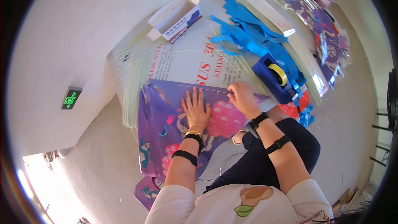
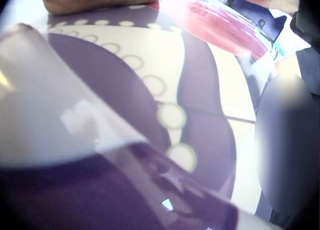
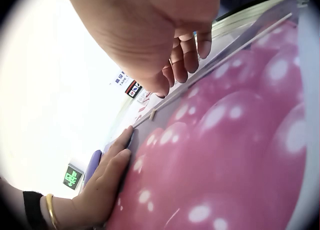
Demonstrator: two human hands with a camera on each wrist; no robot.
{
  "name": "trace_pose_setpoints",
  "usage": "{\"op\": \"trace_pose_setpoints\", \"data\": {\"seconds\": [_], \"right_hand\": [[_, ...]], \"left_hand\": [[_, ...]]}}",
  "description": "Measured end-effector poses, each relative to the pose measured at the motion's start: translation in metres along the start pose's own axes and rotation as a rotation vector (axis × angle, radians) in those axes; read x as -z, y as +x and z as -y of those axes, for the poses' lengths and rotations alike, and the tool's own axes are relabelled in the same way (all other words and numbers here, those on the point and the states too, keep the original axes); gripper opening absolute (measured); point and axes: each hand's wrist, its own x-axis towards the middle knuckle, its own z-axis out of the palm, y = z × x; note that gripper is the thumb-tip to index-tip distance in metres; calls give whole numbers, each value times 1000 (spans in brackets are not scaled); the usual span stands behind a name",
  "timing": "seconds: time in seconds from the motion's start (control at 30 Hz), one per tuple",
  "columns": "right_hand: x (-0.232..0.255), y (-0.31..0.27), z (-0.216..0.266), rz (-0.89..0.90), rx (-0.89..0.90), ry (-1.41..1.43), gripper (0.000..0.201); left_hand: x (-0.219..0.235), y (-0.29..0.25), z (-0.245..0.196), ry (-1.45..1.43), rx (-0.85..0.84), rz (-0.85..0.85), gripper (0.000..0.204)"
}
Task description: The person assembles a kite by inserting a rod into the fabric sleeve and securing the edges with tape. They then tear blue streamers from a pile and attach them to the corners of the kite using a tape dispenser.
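Note:
A purple printed plastic sheet [image 1: 155,120] with pink balloon pictures is spread before the person. The left hand [image 1: 196,110] rests flat on it near the far edge, fingers spread. At the same edge, further right, is the right hand [image 1: 243,98], its fingers bent and relaxed. In the right wrist view, the right hand [image 3: 172,44] has its fingertips close over the sheet's edge, beside a thin pale rod [image 3: 220,64] that runs along it. Nothing shows between the right thumb and fingers. A small tan strip [image 3: 153,115] crosses the edge between the hands.
A blue tape dispenser [image 1: 269,76] with yellowish tape stands right of the sheet. Behind it lie blue ribbons [image 1: 238,33] and a long white box [image 1: 265,10]. An open carton [image 1: 176,20] stands far left, with thin pale rods [image 1: 132,95] near the sheet's left side.

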Motion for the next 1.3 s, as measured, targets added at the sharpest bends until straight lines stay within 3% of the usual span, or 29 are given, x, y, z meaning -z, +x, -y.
{"op": "trace_pose_setpoints", "data": {"seconds": [0.17,0.27,1.3], "right_hand": [[10,-41,32,4,23,-153,36],[-1,-54,27,21,10,-302,47],[-1,-52,23,72,-43,-197,51]], "left_hand": [[-6,-1,-1,15,-19,-12,70],[-4,-2,-2,31,-14,-25,68],[-5,-2,-1,16,-17,-38,69]]}}
